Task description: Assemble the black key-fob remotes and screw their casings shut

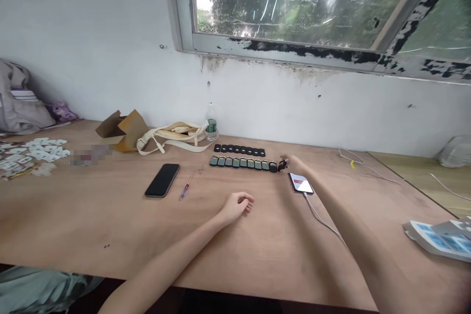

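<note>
Head view: right hand (294, 163) fingers pinch a black piece (281, 166) ending the row (239, 162); left hand (235, 206) fingers curl loosely, empty

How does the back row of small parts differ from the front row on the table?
The back row holds only black pieces; the front row shows mostly greenish faces. The back row is shorter; the front row reaches further on both sides. No hand touches the back row, while the right hand pinches a small black piece at the front row's right end. Both lie straight, side by side, on the table.
</note>
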Available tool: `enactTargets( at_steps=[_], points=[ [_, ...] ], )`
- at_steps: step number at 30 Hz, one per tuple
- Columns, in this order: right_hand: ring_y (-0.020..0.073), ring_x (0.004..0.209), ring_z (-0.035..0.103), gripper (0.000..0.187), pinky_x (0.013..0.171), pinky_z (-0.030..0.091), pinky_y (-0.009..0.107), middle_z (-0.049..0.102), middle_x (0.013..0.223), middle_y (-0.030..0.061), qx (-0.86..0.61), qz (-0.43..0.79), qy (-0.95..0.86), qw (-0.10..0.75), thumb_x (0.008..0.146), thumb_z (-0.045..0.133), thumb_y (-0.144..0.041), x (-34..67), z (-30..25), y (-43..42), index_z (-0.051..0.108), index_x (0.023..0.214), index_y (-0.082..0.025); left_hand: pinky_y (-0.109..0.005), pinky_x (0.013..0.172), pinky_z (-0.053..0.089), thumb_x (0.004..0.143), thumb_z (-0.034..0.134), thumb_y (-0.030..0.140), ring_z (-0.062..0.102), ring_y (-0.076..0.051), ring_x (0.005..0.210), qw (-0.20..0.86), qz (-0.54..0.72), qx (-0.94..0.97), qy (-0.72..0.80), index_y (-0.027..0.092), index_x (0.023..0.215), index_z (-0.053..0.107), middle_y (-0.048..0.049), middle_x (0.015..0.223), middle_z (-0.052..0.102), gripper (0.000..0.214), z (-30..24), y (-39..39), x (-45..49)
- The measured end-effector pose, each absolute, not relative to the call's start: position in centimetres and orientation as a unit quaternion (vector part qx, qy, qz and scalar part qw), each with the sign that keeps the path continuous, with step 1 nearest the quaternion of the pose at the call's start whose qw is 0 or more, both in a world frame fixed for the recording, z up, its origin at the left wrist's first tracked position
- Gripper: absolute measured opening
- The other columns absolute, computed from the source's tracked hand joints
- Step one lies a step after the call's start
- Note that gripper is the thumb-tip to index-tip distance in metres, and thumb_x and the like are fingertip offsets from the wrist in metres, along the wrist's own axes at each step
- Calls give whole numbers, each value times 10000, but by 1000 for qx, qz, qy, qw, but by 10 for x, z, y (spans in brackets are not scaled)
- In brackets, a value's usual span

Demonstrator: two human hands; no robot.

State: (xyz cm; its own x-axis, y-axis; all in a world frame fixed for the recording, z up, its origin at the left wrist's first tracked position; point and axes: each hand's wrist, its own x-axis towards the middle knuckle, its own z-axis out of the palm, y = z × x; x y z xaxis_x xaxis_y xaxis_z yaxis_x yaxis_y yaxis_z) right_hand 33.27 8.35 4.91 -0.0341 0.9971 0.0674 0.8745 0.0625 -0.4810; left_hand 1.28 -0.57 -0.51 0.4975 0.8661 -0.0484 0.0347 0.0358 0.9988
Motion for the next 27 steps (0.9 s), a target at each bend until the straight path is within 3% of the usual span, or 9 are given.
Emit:
enactTargets(
  at_steps=[7,15,19,21,24,27],
  points=[
    [261,1122,595,726,945,476,365,607,1264,136,-648,220,-688,240,671,705,-192,340,42,78,440,1346,-155,-223,601,495,791,517,213,637,-115,648,620,339,604,369,107,853,665,-98,889,677,193,-6,-5,12],
    [310,1228,513,837,1013,431,416,560,1328,130,-637,242,-690,244,606,779,-243,349,43,87,445,1372,-191,-231,596,496,781,562,245,624,-119,622,629,326,598,375,111,826,666,-82,805,678,175,0,-7,12],
    [302,1291,448,733,1046,387,455,433,1438,143,-634,215,-690,275,744,686,-362,338,42,115,402,1398,-194,-234,596,496,781,543,233,620,-118,614,631,331,589,380,110,813,666,-82,790,675,177,-1,-6,13],
    [299,1313,420,703,1066,364,456,427,1444,134,-626,210,-698,277,736,692,-360,327,40,134,441,1371,-194,-234,587,491,783,539,246,617,-119,607,634,333,586,380,111,816,665,-80,779,671,188,-2,-6,14],
    [294,1284,457,721,1052,391,432,475,1410,125,-615,220,-709,266,667,742,-291,309,34,159,488,1335,-190,-233,591,489,772,552,263,616,-123,621,634,337,584,377,112,810,668,-76,765,663,194,-5,-5,14],
    [264,1148,579,756,961,479,391,560,1331,115,-608,237,-714,255,638,736,-214,295,29,175,475,1347,-189,-229,564,481,773,549,287,603,-121,604,638,336,578,383,115,809,671,-72,737,654,214,-9,-4,14]
  ],
)
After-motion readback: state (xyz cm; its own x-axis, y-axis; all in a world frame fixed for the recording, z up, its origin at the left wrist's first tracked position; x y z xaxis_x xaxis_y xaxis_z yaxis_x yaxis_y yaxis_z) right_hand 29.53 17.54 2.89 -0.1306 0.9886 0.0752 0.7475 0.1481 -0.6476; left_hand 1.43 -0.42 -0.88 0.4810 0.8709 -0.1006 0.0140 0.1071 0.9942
